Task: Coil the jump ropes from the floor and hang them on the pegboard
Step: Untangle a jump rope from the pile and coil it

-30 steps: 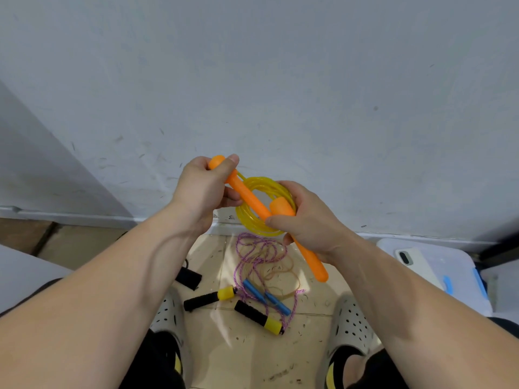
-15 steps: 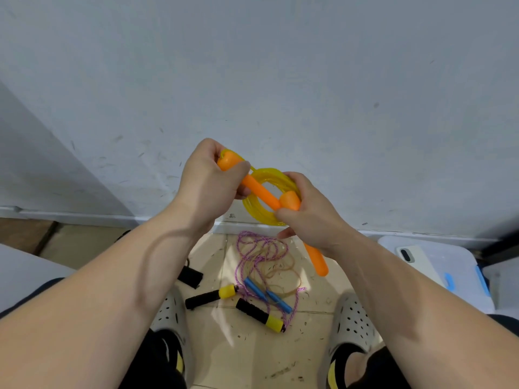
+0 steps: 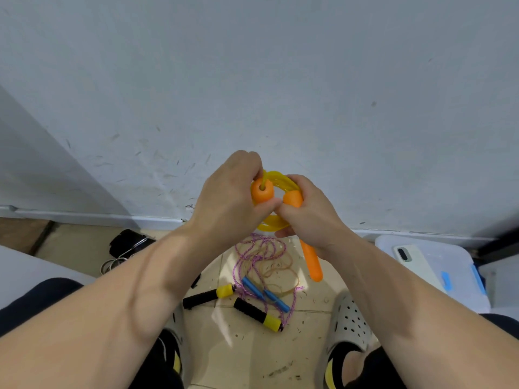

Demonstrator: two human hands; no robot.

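I hold a jump rope with orange handles and a coiled yellow cord [image 3: 276,224] in front of the wall. My left hand [image 3: 227,200] grips one orange handle [image 3: 262,193], its end turned toward me. My right hand [image 3: 311,217] grips the other orange handle [image 3: 312,262], which points down, together with the coil. On the floor below lie a purple rope with blue handles [image 3: 265,293] and a rope with black and yellow handles [image 3: 257,314], tangled together. No pegboard is in view.
A white wall [image 3: 252,80] rises directly ahead. A clear plastic bin [image 3: 449,276] with a phone [image 3: 412,262] on its lid stands at the right. Black straps and metal rings [image 3: 123,248] lie at the left. My two shoes [image 3: 348,327] flank the ropes.
My left hand has swung its orange handle round, so its end now faces me. Both hands have drawn close together, and the coil is tighter between them.
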